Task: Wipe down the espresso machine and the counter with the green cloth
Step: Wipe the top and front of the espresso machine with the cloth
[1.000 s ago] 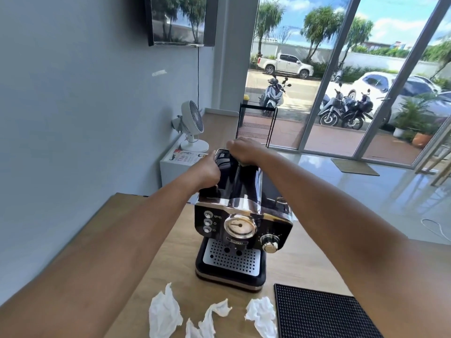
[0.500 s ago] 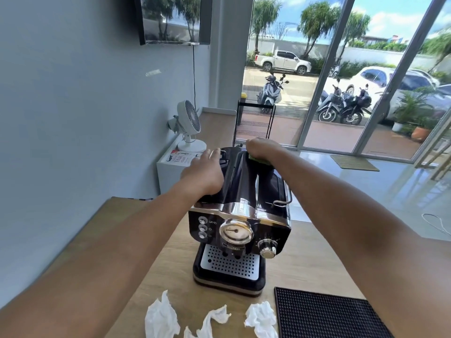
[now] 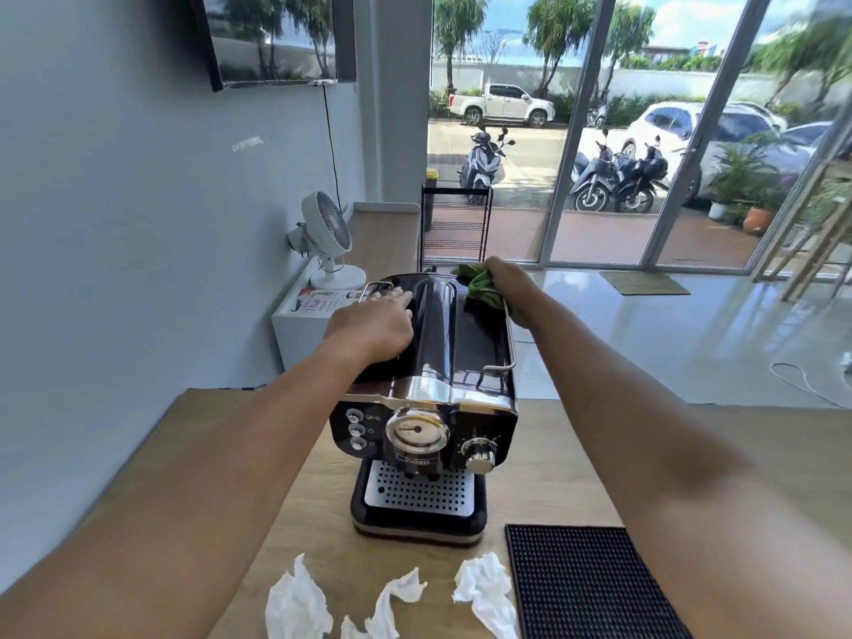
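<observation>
Two bare hands are on top of the espresso machine (image 3: 428, 408), which stands on the wooden counter (image 3: 576, 472) near its far edge. Machine is black with chrome trim, front panel facing the camera: round gauge in the middle, three small buttons to its left, chrome knob to its right, perforated drip tray at the bottom front. Long axis of the body runs front to back, away from the viewer toward the windows; a raised rounded ridge runs the same way along the top centre.

Left hand (image 3: 373, 327) lies flat, palm down, on the left part of the top, fingers (image 3: 392, 295) stretched forward, close together, reaching toward the chrome rail at the back left. Nothing gripped, just pressing.

Right hand (image 3: 511, 288) is at the back right corner of the top, closed around the bunched green cloth (image 3: 479, 285). Cloth sticks out to the left of the hand and touches the dark top surface beside the ridge. Right wrist crosses over the right chrome rail.

Three crumpled white tissues (image 3: 392, 601) lie on the counter in front of the machine, at the bottom edge of the view, apart from each other. Black rubber mat (image 3: 585, 588) sits just right of them, near the machine's front right corner, not touching it.

White fan (image 3: 327, 237) stands on a low white cabinet left of and beyond the machine.
</observation>
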{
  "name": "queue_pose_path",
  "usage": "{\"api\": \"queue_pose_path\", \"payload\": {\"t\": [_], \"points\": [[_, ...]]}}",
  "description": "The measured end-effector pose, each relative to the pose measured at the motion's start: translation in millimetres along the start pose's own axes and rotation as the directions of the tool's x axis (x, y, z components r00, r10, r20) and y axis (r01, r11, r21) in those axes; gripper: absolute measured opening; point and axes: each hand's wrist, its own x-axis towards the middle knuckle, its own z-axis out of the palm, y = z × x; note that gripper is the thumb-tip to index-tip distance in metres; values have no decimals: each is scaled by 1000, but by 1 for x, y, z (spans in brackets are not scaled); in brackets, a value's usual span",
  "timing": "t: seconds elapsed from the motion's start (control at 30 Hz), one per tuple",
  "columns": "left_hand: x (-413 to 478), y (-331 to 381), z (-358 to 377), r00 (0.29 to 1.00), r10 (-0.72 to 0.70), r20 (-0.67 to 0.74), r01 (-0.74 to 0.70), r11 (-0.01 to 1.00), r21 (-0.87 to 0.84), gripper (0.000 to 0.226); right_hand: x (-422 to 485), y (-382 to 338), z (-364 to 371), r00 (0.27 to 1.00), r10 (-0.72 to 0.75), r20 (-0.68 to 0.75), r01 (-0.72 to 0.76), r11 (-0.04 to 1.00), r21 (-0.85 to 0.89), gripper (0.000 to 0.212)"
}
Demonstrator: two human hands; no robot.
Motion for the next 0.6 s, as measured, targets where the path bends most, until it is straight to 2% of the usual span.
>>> {"api": "queue_pose_path", "payload": {"t": [0.07,0.17,0.27,0.33,0.6], "points": [[0,0,-1,1000,-7,-7,7,1000,2,51,-8,9,0,998,16,-63,-6,987,161,38],[0,1,-1,1000,-3,-6,3,1000,11,51,-23,21,4,984,33,-174,8,973,230,32],[1,0,-1,1000,-14,-4,14,1000,10,50,-45,31,9,982,76,-172,-16,946,325,33],[0,-1,-2,1000,-20,-1,20,1000,19,51,-57,40,12,977,115,-180,-48,938,343,29],[-15,8,-11,999,-32,11,32,999,0,49,-125,51,17,971,191,-146,-131,929,345,39]]}}
